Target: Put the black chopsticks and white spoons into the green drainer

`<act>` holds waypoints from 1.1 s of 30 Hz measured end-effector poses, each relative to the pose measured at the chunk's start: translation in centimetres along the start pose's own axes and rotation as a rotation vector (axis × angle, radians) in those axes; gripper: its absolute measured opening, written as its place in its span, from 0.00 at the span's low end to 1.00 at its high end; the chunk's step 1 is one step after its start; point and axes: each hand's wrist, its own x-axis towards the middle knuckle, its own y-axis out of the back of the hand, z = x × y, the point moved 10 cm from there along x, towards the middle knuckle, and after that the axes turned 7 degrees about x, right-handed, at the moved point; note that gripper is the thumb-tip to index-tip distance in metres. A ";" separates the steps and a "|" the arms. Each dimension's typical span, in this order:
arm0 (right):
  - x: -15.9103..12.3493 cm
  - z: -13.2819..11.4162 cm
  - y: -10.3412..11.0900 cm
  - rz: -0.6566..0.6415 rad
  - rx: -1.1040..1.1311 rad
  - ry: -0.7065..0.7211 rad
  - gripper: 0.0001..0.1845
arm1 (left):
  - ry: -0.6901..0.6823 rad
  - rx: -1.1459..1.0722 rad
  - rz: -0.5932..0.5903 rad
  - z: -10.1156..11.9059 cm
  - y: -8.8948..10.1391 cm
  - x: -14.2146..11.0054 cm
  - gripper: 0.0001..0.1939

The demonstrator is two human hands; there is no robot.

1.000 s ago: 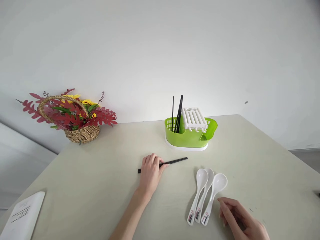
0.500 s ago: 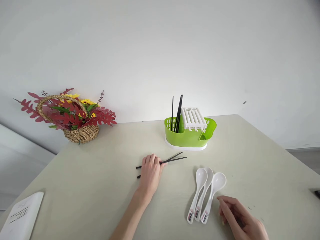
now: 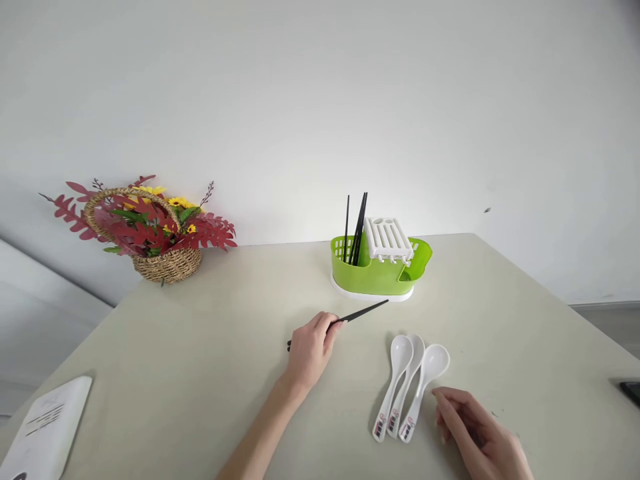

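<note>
My left hand (image 3: pixel 311 347) is closed around a pair of black chopsticks (image 3: pixel 365 311) in the middle of the table. Their thin ends point right and up, and their thick ends stick out on the other side of the hand. My right hand (image 3: pixel 475 427) rests at the lower right, its fingers loosely curled and thumb against the index finger, with nothing visible in it. Just left of it lie three white spoons (image 3: pixel 419 393) side by side, bowls away from me. Behind them stands a green utensil holder (image 3: pixel 373 277) with several black chopsticks (image 3: pixel 359 230) upright in its left compartment.
A white slotted rack (image 3: pixel 389 239) sits on top of the holder. At the back left stands a wicker basket (image 3: pixel 170 265) of artificial flowers. A white box-like object (image 3: pixel 47 423) lies at the left front, and a dark object (image 3: pixel 631 392) at the right edge. A wall rises behind.
My left hand has gathered the two crossed chopsticks together and moved slightly right with them, tips now nearer the holder. The right hand has barely moved.
</note>
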 end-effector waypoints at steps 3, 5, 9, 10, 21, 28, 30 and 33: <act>0.4 -1.2 0.3 -0.020 0.048 0.010 0.23 | 0.057 -0.149 0.025 0.1 0.7 0.1 0.16; 0.7 -2.8 0.6 -0.030 0.077 0.034 0.22 | 0.061 -0.208 0.016 0.4 1.0 0.1 0.18; 1.5 -6.4 0.0 -0.109 0.145 0.079 0.19 | -0.001 -0.303 -0.044 1.7 1.0 -0.1 0.19; 1.7 -7.1 -0.5 -0.144 0.157 0.081 0.20 | -0.018 -0.332 -0.057 2.0 1.0 -0.2 0.19; 3.5 -13.7 -5.3 -0.339 0.100 0.229 0.24 | -0.012 -0.568 -0.168 3.6 -0.2 -0.6 0.20; 3.9 -17.9 -4.3 -0.423 -0.028 0.450 0.21 | 0.086 -0.879 -0.372 4.0 -1.5 -0.6 0.22; 3.8 -19.1 -4.2 -0.477 -0.077 0.502 0.20 | 0.090 -0.961 -0.403 4.2 -1.7 -0.6 0.22; 3.7 -20.7 -4.2 -0.531 -0.157 0.539 0.20 | 0.090 -0.992 -0.450 4.5 -1.8 -0.7 0.21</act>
